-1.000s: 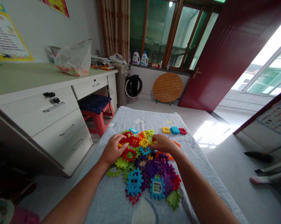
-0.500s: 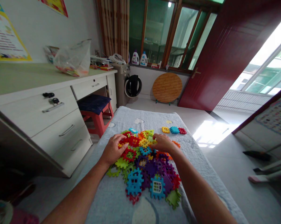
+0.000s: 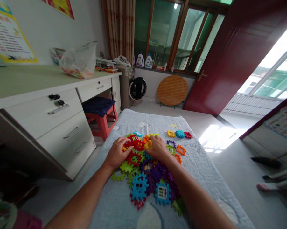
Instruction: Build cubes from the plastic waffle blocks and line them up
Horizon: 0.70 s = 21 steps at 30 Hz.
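Observation:
A heap of colourful plastic interlocking blocks, toothed squares, lies on a cloth-covered table. At the heap's left edge is my left hand, its thumb and fingers closed about a yellow block. My right hand reaches over the heap, fingers curled onto another yellow block and partly covering it. Red blocks lie between the hands. Nearer to me are a blue block, a blue window block and several purple blocks. My right forearm hides some of the heap.
A yellow block, a blue block and a red block form a row at the far right. Orange blocks lie beside my right wrist. A red stool and a white desk stand left of the table.
My right hand has moved left, onto the yellow block, uncovering purple, green and orange blocks to its right. My left hand stays by its yellow block. The view has shifted slightly.

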### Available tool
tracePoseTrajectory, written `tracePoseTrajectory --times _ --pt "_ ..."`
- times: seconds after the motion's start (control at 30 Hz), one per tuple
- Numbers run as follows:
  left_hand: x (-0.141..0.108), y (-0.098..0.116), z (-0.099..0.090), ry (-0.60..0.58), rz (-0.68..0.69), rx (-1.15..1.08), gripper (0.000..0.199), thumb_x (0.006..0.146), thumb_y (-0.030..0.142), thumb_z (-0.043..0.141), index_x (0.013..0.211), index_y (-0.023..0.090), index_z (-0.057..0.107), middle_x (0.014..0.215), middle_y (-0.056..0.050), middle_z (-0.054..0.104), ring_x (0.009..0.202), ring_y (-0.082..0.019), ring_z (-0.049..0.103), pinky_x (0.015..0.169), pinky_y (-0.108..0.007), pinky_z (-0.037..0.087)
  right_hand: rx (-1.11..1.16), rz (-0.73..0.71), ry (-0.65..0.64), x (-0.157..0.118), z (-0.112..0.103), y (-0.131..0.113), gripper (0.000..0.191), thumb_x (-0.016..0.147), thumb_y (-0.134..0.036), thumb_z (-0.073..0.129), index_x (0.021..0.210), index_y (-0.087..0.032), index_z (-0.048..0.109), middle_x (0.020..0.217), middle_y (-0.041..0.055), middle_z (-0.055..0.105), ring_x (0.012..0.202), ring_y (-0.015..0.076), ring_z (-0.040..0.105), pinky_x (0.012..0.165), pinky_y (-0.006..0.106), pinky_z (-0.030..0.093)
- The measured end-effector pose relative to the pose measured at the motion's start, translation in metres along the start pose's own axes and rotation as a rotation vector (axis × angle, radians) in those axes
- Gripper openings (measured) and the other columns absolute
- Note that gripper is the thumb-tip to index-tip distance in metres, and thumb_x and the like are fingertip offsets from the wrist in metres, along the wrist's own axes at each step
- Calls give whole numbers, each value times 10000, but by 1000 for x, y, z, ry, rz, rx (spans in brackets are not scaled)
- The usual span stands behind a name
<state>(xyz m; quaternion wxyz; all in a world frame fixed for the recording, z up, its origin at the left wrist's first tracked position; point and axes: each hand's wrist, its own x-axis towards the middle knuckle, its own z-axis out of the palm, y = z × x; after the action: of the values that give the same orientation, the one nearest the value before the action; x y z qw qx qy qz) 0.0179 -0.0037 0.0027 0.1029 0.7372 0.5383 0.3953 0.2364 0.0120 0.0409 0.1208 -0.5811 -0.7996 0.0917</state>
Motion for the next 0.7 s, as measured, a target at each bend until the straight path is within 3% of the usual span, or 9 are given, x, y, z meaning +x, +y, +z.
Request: tracePoseTrajectory --times 0.17,0.37,0.47,0.6,0.7 --pt "0 -1 3 -4 11 -18 244 786 324 577 993 203 617 1064 -71 624 1041 -234 560 962 -412 435 -75 70 -19 3 -1 -5 439 728 -446 579 1068 -176 509 1038 134 577 966 271 547 810 369 399" --pt "0 -2 2 -10 3 -13 253 791 341 576 999 203 613 1079 -75 618 1048 -235 558 968 -415 431 -63 83 -32 9 3 -8 465 672 -394 621 1065 -180 498 1016 132 594 930 266 567 772 348 409" --pt "0 -2 1 -27 2 -12 248 794 338 571 998 202 609 1087 -75 609 1054 -235 556 972 -408 427 12 80 16 18 -7 10 532 661 -362 628 1137 -180 473 1046 118 594 955 252 555 792 342 394" --pt "0 -1 1 -39 -1 -2 250 798 344 563 995 197 608 1095 -77 601 1062 -237 553 975 -405 423 38 134 129 32 -26 53 585 645 -276 617 1199 -187 452 1141 103 580 1028 253 512 842 355 358" --pt "0 -1 1 -38 1 0 252 804 346 558 1002 197 604 1091 -78 598 1066 -235 547 979 -404 419 -2 156 53 38 -26 81 597 624 -230 626 1199 -185 472 1133 87 605 1046 270 497 838 359 345"
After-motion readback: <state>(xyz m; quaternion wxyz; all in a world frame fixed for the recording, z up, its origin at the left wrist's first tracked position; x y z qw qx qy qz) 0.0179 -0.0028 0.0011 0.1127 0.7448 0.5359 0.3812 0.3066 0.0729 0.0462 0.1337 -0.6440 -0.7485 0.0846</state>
